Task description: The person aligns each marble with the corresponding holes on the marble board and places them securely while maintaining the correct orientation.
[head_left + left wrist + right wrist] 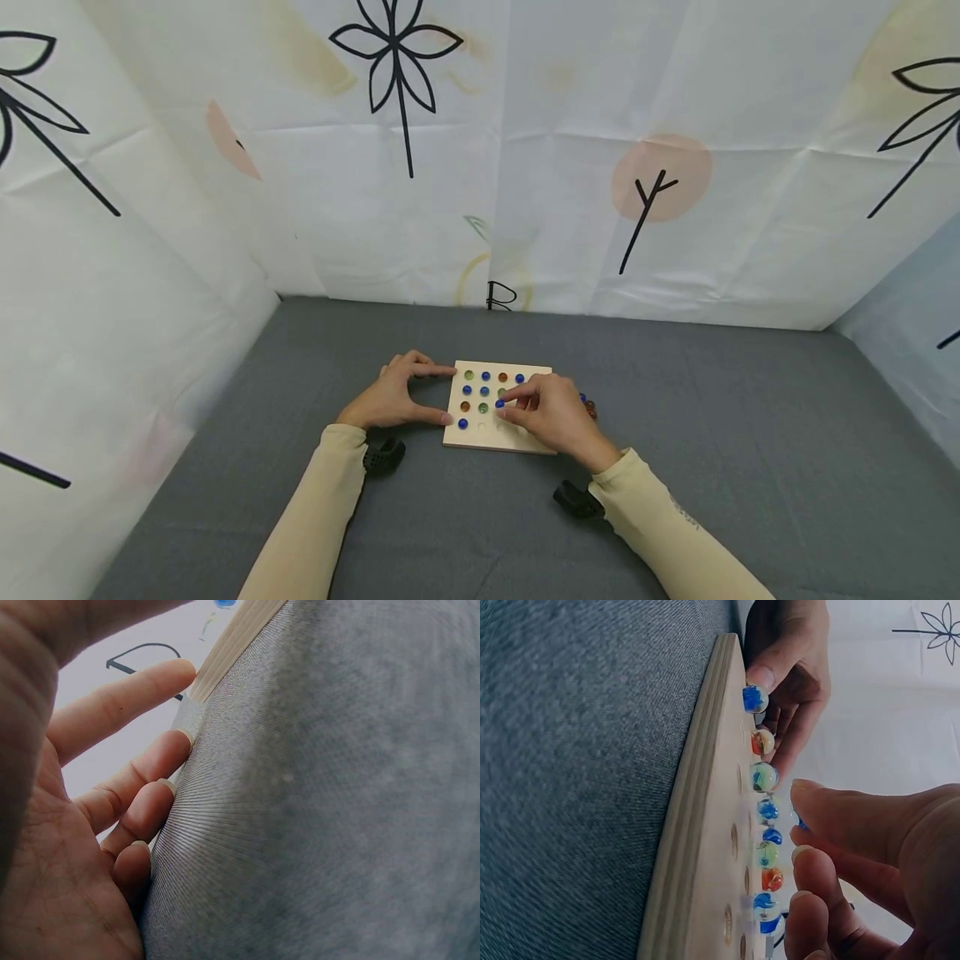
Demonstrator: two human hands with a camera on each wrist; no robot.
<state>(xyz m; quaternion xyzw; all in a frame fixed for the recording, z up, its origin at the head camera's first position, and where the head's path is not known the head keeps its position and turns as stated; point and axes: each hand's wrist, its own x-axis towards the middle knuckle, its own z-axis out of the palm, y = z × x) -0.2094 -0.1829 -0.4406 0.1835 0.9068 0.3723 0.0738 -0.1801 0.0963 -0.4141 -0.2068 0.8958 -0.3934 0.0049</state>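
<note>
A square wooden board (491,440) with rows of round hollows lies flat, several glass marbles in its hollows. My left hand (393,397) is at the board's left side, index finger and thumb extended to its edge. In the left wrist view, the index fingertip meets the board's wooden edge (229,656). Over the middle of the board, my right hand (555,417) pinches a blue marble (499,404) between thumb and index finger. The right wrist view shows only a sliver of this marble (802,823), above the row of seated marbles. My right hand hides the board's right part.
Beyond the board's right edge, partly behind my right hand, lie loose brown marbles (591,409) and a blue one (582,397). Grey cloth (720,467) covers the table. White printed sheets (555,200) hang behind and at both sides.
</note>
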